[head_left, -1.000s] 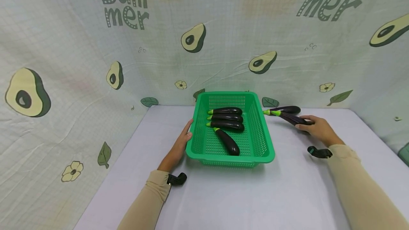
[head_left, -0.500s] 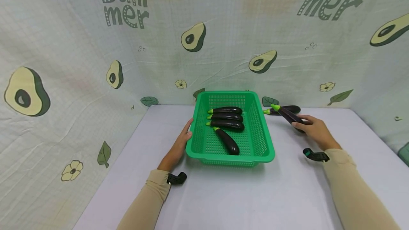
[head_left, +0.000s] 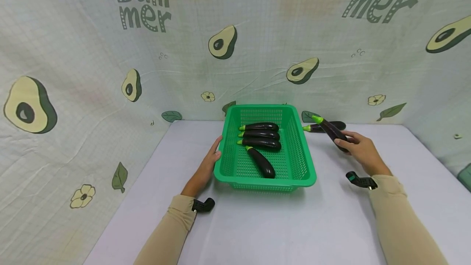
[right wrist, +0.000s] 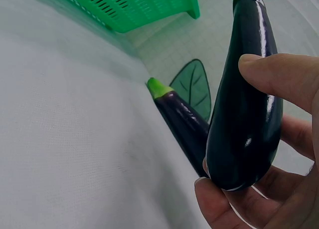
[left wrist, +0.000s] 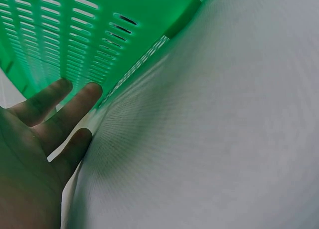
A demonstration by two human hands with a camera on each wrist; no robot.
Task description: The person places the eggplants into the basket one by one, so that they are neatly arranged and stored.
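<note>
My right hand (head_left: pixel 360 150) grips a dark purple eggplant (right wrist: pixel 246 104) by its thick end, thumb on top and fingers beneath. Its green stem end (head_left: pixel 317 119) points up and left. Behind it a second eggplant (right wrist: pixel 179 124) lies on the table near the back wall, partly covered by the held one in both views. A green plastic basket (head_left: pixel 265 183) stands to the left, with several eggplants inside, three side by side and one slanted eggplant (head_left: pixel 261 162) nearer the front. My left hand (left wrist: pixel 45 134) has its fingers extended against the basket's perforated left side.
The table has a white cloth (head_left: pixel 265 232). A printed fabric backdrop (head_left: pixel 257 19) with avocados and lettering rises behind the table and at both sides. Black wrist devices sit on the left wrist (head_left: pixel 203 205) and right wrist (head_left: pixel 361 180).
My right hand has lifted the eggplant off the table and moved slightly left, the stem end tilting upward. The left hand and basket have stayed in place.
</note>
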